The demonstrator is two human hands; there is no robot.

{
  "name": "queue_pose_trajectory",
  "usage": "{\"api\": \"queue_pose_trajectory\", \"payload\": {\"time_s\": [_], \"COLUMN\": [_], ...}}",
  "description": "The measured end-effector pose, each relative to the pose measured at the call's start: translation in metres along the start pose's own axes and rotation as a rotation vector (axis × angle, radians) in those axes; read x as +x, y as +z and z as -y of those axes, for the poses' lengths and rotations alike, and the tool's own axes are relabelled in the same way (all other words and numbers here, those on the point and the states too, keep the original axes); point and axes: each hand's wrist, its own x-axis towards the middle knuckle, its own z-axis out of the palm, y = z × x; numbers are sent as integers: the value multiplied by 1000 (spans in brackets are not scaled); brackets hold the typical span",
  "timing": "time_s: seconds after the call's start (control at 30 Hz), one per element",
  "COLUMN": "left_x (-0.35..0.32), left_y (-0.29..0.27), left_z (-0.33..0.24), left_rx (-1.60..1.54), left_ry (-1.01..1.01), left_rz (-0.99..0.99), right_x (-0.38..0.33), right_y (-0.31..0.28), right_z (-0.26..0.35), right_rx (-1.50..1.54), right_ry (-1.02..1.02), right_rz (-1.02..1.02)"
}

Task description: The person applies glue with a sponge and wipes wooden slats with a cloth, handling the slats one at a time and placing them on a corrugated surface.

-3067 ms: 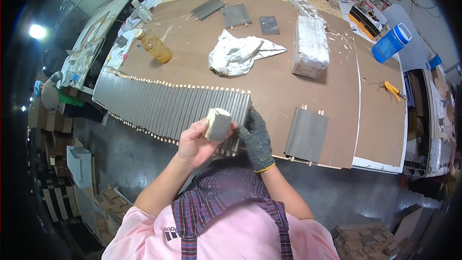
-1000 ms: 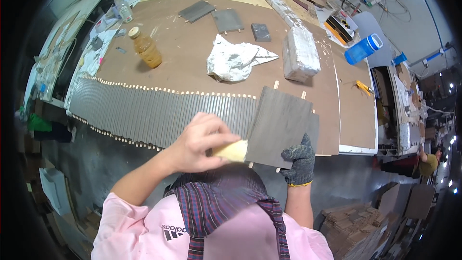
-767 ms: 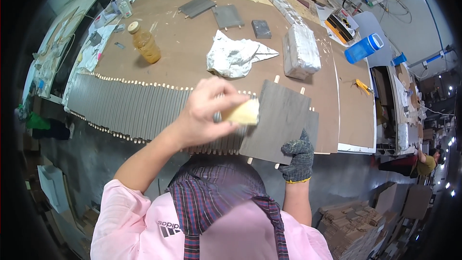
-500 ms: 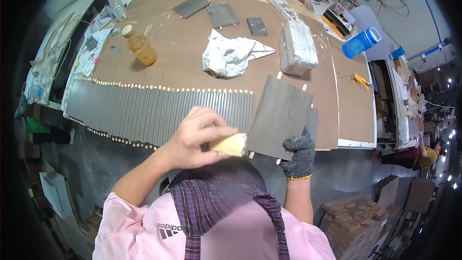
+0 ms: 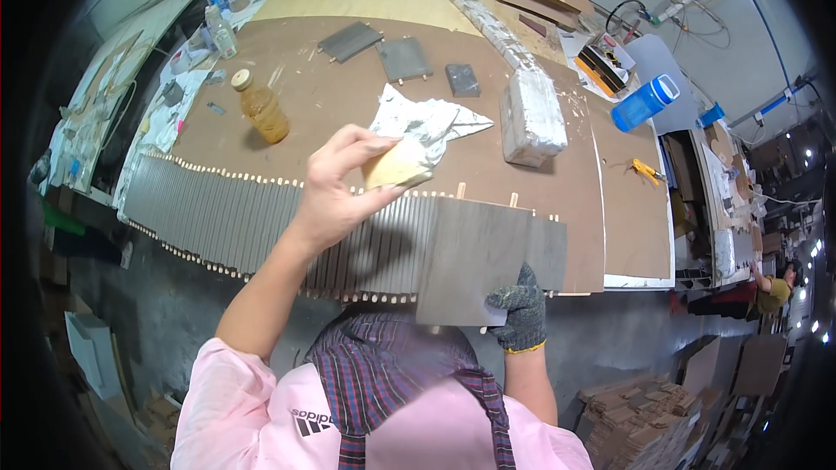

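Since half a second ago, the left hand [image 5: 335,183] has lifted its pale yellow block [image 5: 396,167] up and away from the grey panel [image 5: 475,257], from the panel's near left edge to above the far end of the row of slats [image 5: 261,226]. Its bare fingers are closed on the block; the grip looks firm. The gloved right hand [image 5: 521,313] pinches the panel's near right corner, tilting it up over the worktop [image 5: 313,78]. I judge the panel stiff, thin and fairly light, with small pegs at its far edge that could snap; holding it by an edge or corner seems safest. The block looks light and slightly soft, easy to squeeze. Farther off lie a crumpled white cloth [image 5: 427,122], a wrapped bundle [image 5: 531,117], an amber bottle [image 5: 259,107] at left and three small grey plates [image 5: 402,58]; the cloth sits closest behind the block.
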Motion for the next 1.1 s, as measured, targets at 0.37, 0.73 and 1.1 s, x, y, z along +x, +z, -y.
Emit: {"api": "queue_pose_trajectory", "payload": {"time_s": [0.37,0.73,1.1], "left_x": [-37,-19,-3], "left_y": [60,59,85], "left_z": [-30,-46,-80], "left_rx": [-1262,-452,170], "left_ry": [-663,-270,62], "left_rz": [157,68,107], "right_x": [14,27,37], "right_y": [-36,-19,-20], "right_z": [-46,-44,-40], "right_rx": [378,253,231], "right_ry": [34,7,-21], "right_rz": [117,135,148]}}
